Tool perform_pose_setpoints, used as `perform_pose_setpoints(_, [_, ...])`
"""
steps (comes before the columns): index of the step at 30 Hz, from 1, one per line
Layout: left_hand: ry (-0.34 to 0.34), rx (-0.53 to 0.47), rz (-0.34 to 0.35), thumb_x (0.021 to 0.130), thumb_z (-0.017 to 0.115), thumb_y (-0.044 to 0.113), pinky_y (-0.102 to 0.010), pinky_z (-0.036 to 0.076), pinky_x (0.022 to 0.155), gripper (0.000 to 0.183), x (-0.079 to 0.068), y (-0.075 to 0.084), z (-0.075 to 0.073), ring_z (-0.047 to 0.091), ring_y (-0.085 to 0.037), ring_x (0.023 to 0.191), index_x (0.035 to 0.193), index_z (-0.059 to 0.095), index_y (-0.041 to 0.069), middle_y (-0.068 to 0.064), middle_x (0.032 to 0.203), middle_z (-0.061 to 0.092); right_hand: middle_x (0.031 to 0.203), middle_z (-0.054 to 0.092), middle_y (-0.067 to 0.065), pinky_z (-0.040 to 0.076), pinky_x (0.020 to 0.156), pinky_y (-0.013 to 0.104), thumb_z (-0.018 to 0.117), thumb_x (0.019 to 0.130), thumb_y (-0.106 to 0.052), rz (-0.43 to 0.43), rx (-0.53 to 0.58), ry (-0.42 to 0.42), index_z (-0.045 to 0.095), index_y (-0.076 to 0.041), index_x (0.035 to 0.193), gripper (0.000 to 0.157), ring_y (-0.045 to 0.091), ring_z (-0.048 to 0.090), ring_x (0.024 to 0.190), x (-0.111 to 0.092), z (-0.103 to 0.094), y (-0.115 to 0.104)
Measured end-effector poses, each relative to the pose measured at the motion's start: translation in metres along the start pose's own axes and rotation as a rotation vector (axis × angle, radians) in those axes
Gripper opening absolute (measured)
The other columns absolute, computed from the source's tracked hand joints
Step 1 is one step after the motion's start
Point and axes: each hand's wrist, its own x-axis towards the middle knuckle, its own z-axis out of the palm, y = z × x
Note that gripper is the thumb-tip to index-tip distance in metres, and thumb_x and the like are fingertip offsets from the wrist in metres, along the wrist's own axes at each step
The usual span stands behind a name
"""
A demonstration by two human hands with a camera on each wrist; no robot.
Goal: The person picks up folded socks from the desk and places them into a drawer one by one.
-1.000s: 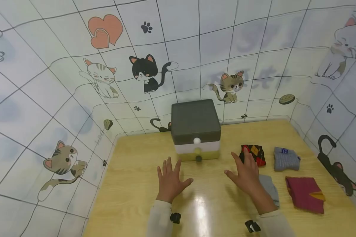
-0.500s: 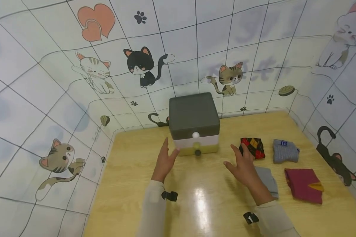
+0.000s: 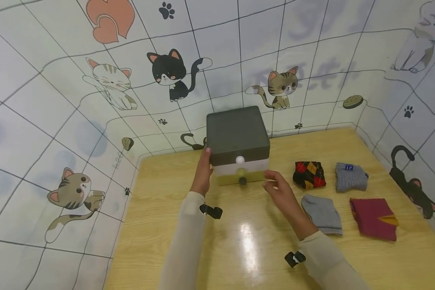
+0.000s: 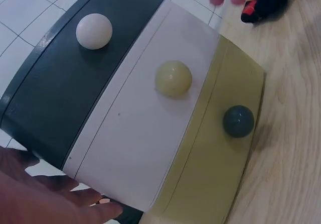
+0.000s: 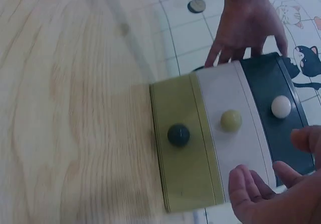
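A small three-drawer box (image 3: 237,133) stands against the back wall, with a dark grey top tier, a white middle tier and a yellow-green bottom tier. Each front carries a round knob: white (image 4: 94,31), yellow (image 4: 173,78) and dark grey (image 4: 238,121). My left hand (image 3: 203,171) lies along the box's left side, its extended fingers at the wall of the box (image 5: 246,30). At the right front corner, my right hand (image 3: 278,187) has its fingers loosely bent, holding nothing. In the right wrist view these fingers (image 5: 246,186) overlap the white front.
To the right on the wooden table (image 3: 159,209) lie folded socks: a red-and-black argyle one (image 3: 309,175), a ribbed grey one (image 3: 351,177), a plain grey one (image 3: 322,214) and a maroon one (image 3: 373,218). Cat-printed walls (image 3: 221,60) close in the back and sides.
My left hand has moved forward to the box's left side, turning from palm-down to edge-on. The right hand has moved left, away from the socks, to the box's right front corner.
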Motion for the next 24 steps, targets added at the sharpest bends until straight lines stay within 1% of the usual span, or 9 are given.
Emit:
perform_pose_setpoints(3, [-0.015,-0.036,0.018,0.110,0.032,0.056,-0.064,0.020,0.123,0.068,0.004,0.001,-0.002,0.014,-0.028,0.160,0.170,0.015,0.029,-0.002,0.175,0.013,0.143,0.046,0.026,0.052,0.099,0.031,0.051,0.108,-0.008,0.015,0.161,0.012,0.044,0.006,0.148,0.042,0.018,0.059,0.114,0.009,0.014,-0.003])
perform_pose_setpoints(4, [-0.020,-0.043,0.020,0.111,0.032,0.054,-0.064,0.020,0.123,0.066,0.004,0.002,-0.003,0.013,-0.027,0.160,0.170,0.015,0.031,-0.001,0.175,0.013,0.141,0.047,0.027,0.053,0.100,0.030,0.051,0.108,-0.007,0.011,0.205,0.016,0.043,0.006,0.148,0.043,0.017,0.061,0.113,0.012,0.018,-0.004])
perform_pose_setpoints(6, [-0.038,-0.050,0.019,0.111,0.031,0.053,-0.065,0.019,0.123,0.063,0.005,0.001,-0.004,0.013,-0.026,0.160,0.169,0.013,0.036,0.002,0.175,0.012,0.141,0.048,0.027,0.053,0.100,0.030,0.050,0.108,-0.006,-0.001,0.268,0.015,0.041,0.006,0.149,0.044,0.020,0.063,0.115,0.019,0.025,-0.006])
perform_pose_setpoints(9, [-0.069,-0.048,0.021,0.111,0.030,0.055,-0.064,0.016,0.124,0.062,0.005,0.000,-0.005,0.011,-0.024,0.160,0.168,0.010,0.042,0.004,0.175,0.008,0.140,0.051,0.028,0.054,0.099,0.029,0.051,0.108,-0.006,-0.011,0.314,0.029,0.042,0.006,0.148,0.043,0.025,0.065,0.117,0.029,0.035,-0.009])
perform_pose_setpoints(11, [-0.091,-0.040,0.021,0.111,0.029,0.057,-0.063,0.015,0.124,0.062,0.005,-0.002,-0.004,0.009,-0.023,0.160,0.168,0.008,0.044,0.005,0.175,0.006,0.139,0.054,0.029,0.055,0.097,0.028,0.052,0.108,-0.004,-0.013,0.340,0.040,0.043,0.007,0.146,0.041,0.024,0.067,0.115,0.034,0.040,-0.011])
perform_pose_setpoints(14, [-0.111,-0.045,0.016,0.111,0.029,0.058,-0.061,0.014,0.125,0.062,0.005,-0.003,-0.003,0.008,-0.023,0.160,0.168,0.007,0.046,0.005,0.176,0.004,0.136,0.057,0.030,0.056,0.096,0.029,0.052,0.107,-0.002,-0.003,0.372,0.053,0.047,0.008,0.143,0.037,0.019,0.069,0.109,0.040,0.048,-0.012])
perform_pose_setpoints(18, [-0.104,-0.070,-0.007,0.109,0.032,0.060,-0.059,0.015,0.126,0.064,0.008,-0.004,-0.002,0.009,-0.022,0.160,0.168,0.010,0.044,0.004,0.176,0.006,0.129,0.063,0.025,0.055,0.100,0.034,0.052,0.107,0.002,0.017,0.437,0.059,0.048,0.010,0.139,0.034,0.016,0.072,0.106,0.045,0.058,-0.011])
perform_pose_setpoints(21, [-0.097,-0.082,-0.010,0.109,0.033,0.059,-0.058,0.015,0.126,0.065,0.008,-0.005,-0.002,0.009,-0.021,0.160,0.168,0.012,0.042,0.004,0.175,0.006,0.119,0.065,0.019,0.056,0.099,0.036,0.054,0.106,0.004,0.038,0.500,0.112,0.050,0.011,0.132,0.027,0.018,0.074,0.100,0.048,0.064,-0.011])
perform_pose_setpoints(24, [-0.095,-0.077,0.001,0.109,0.033,0.059,-0.058,0.016,0.126,0.064,0.008,-0.003,-0.004,0.008,-0.021,0.160,0.168,0.012,0.043,0.005,0.176,0.005,0.108,0.063,0.011,0.059,0.091,0.033,0.055,0.105,0.003,0.082,0.529,0.181,0.054,0.011,0.123,0.020,0.017,0.074,0.091,0.052,0.068,-0.008])
